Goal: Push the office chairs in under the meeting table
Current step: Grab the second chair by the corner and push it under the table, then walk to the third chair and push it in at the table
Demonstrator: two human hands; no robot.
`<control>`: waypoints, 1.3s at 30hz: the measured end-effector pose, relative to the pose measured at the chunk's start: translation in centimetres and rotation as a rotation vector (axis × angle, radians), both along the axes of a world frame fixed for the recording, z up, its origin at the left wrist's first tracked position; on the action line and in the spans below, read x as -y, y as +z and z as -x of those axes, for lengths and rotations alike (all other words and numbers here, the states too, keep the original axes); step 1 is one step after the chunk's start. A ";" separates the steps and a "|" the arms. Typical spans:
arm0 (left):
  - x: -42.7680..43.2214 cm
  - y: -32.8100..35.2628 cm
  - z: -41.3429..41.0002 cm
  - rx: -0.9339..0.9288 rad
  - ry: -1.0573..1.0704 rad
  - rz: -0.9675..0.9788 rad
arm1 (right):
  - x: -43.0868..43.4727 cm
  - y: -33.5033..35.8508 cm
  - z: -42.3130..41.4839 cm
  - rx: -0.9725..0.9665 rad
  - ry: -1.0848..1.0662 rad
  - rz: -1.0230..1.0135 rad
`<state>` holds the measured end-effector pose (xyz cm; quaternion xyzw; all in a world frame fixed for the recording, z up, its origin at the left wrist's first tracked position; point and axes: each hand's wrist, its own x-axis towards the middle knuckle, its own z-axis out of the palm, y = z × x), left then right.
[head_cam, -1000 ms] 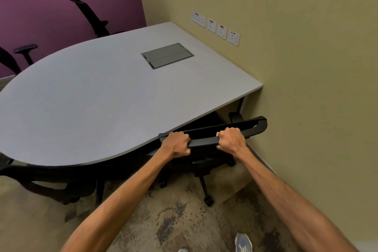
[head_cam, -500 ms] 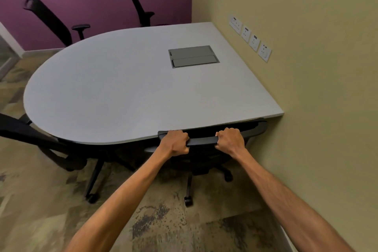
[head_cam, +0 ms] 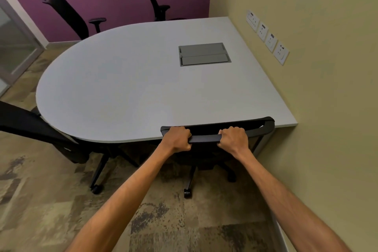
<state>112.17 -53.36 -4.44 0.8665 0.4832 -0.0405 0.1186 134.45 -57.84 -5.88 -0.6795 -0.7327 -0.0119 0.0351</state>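
- Fingers [head_cam: 235, 130] of both hands curl tight over the black office chair's top rail [head_cam: 204, 138].
- Big grey rounded meeting table [head_cam: 122, 88]: chair backrest touching its near edge, seat underneath.
- Left hand [head_cam: 177, 138], right hand [head_cam: 233, 139] gripping, well apart.

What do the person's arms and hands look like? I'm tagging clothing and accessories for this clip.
Both forearms are bare as far as the frame shows: no sleeves in view. The left hand and right hand wear no gloves, and no watch, bracelet or ring is visible on the parts that show. No markings show either.
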 end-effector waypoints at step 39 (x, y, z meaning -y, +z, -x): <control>16.4 3.6 41.5 0.192 1.018 -0.692 | -3.3 5.9 41.6 -0.279 0.509 -0.281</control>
